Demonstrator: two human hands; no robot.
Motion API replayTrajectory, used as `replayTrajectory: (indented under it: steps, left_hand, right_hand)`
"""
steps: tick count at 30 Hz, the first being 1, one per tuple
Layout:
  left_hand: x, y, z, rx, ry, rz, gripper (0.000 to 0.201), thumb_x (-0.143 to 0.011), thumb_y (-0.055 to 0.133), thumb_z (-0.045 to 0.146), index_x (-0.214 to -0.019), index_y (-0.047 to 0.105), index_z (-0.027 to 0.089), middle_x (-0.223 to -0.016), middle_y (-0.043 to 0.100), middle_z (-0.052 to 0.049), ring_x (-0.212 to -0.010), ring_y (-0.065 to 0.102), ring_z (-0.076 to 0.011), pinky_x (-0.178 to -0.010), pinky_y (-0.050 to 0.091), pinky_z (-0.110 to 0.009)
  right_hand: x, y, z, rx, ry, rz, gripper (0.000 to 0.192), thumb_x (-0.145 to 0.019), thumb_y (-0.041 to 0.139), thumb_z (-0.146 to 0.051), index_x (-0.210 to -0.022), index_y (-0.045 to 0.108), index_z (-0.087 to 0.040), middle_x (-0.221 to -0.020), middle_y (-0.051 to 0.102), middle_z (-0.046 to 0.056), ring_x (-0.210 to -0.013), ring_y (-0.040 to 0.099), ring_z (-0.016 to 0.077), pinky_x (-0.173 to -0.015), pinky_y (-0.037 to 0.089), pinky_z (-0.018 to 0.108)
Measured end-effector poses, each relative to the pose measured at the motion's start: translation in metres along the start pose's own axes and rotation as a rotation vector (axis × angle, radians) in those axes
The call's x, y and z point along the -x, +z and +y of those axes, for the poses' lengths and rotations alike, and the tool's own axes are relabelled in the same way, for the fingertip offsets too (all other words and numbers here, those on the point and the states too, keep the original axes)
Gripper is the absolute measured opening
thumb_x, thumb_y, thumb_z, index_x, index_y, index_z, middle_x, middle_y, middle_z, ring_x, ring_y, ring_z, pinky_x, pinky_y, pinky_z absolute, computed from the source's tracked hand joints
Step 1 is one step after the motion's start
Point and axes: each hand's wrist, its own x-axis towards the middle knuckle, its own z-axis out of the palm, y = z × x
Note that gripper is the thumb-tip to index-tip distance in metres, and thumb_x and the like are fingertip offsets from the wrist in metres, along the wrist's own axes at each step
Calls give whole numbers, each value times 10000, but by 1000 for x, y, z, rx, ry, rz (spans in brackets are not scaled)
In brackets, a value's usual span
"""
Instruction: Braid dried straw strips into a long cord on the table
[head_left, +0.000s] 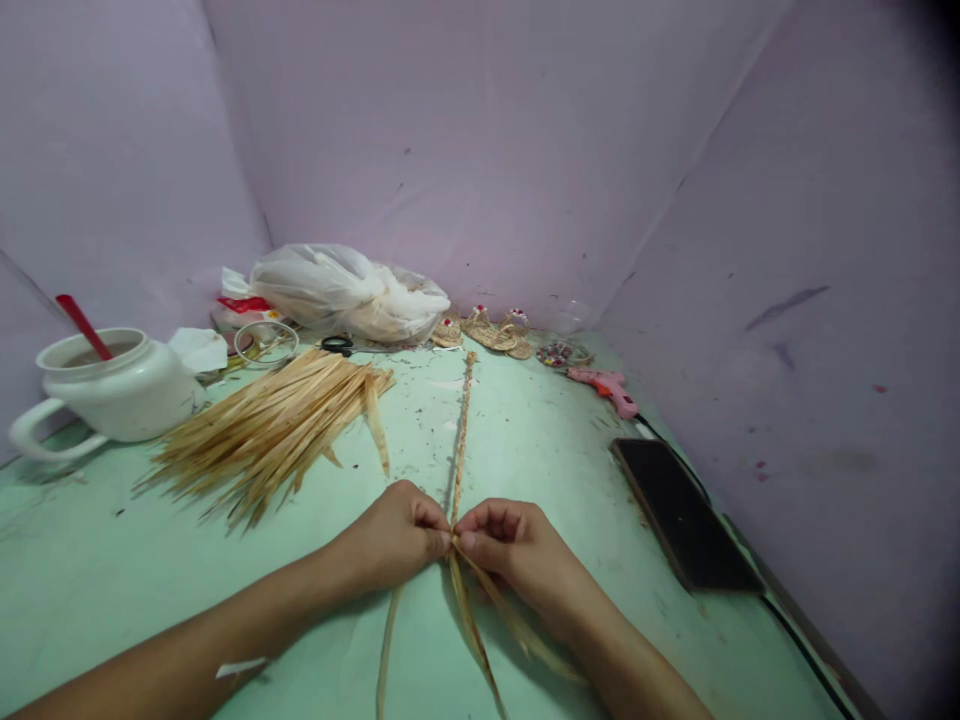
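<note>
Got a pale green tabletop (555, 430), boxed in by lilac walls (487, 150) left, back and right. At left, see a white handled pot (150, 390) with brownish contents (129, 350) and a red stick (84, 328) leaning in it; right of that, a tied plastic bag (345, 290) — unclear inside. Pinching the straw braid (463, 430) mid-table, at its near end, thumb-to-finger with left hand (401, 535); likewise with right hand (517, 550) — almost tip to tip. Trailing loose strands (469, 625) toward the near side.
</note>
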Motion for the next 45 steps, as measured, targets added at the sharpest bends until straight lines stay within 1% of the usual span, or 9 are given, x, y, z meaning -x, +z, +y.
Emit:
replayTrajectory:
  steps: [4, 10, 15, 21, 26, 31, 34, 37, 45]
  left_hand:
    - [-1, 0, -2, -22, 22, -8, 185, -595, 451, 214, -447, 363, 147, -452, 239, 54, -466, 211, -59, -430, 166, -216]
    - [0, 4, 0, -105, -2, 30, 132, -569, 432, 189, -451, 388, 148, -444, 259, 51, -463, 240, -65, -428, 182, -215]
    - [4, 7, 5, -273, 5, 95, 184, -564, 405, 176, -418, 295, 159, -450, 207, 44, -463, 230, -66, -430, 166, -219]
    - [5, 6, 5, -264, 30, 49, 209, -616, 402, 207, -436, 307, 158, -480, 208, 40, -471, 226, -66, -435, 174, -210]
    - [5, 6, 3, -202, 52, 22, 231, -660, 419, 239, -457, 351, 152, -475, 249, 39, -478, 245, -68, -434, 186, -203]
    - [5, 3, 2, -90, 98, 15, 285, -677, 443, 254, -469, 272, 162, -496, 200, 42, -486, 210, -61, -428, 168, -199]
    - [6, 3, 3, -24, 120, -6, 258, -678, 450, 251, -471, 334, 149, -495, 266, 39, -496, 258, -63, -442, 211, -188]
    - [7, 3, 5, 18, 129, -43, 212, -692, 428, 236, -521, 469, 118, -524, 414, 18, -525, 366, -80, -491, 290, -185]
    - [8, 0, 8, -81, 134, -20, 235, -696, 418, 230, -551, 549, 101, -525, 481, 12, -514, 406, -82, -492, 303, -178]
  right_hand:
    - [-5, 0, 3, 56, 6, 7, 211, -506, 618, -194, -656, 475, -153, -444, 454, -68, -376, 372, 47, -391, 316, 184]
    - [-7, 4, 4, 250, -106, 169, 185, -491, 531, -85, -579, 398, -178, -422, 404, -83, -383, 316, 37, -378, 253, 168]
    - [-1, 10, 8, 380, -194, 185, 70, -559, 517, -114, -608, 494, -159, -528, 512, -21, -470, 434, 72, -428, 320, 180]
    - [-2, 10, 10, 259, -127, 80, 52, -627, 505, -163, -671, 530, -151, -541, 544, -11, -490, 515, 96, -462, 393, 204]
    - [-8, 6, 6, 113, 41, 49, 244, -558, 613, -190, -719, 430, -172, -400, 475, -76, -360, 469, 94, -400, 399, 218]
    - [-8, 2, 9, 227, -150, 152, 234, -543, 649, -195, -718, 504, -140, -596, 575, 13, -504, 504, 94, -484, 404, 214]
    - [-4, 8, 6, 75, -206, 9, 202, -593, 601, -179, -781, 546, -130, -746, 600, 50, -647, 548, 123, -631, 430, 248]
    - [-1, 12, 1, -64, -164, -164, 125, -640, 564, -199, -738, 554, -122, -672, 584, 34, -612, 536, 117, -643, 416, 257]
    - [-4, 6, 1, -136, -107, -269, 171, -647, 610, -262, -651, 544, -104, -532, 488, -14, -553, 476, 82, -605, 380, 232]
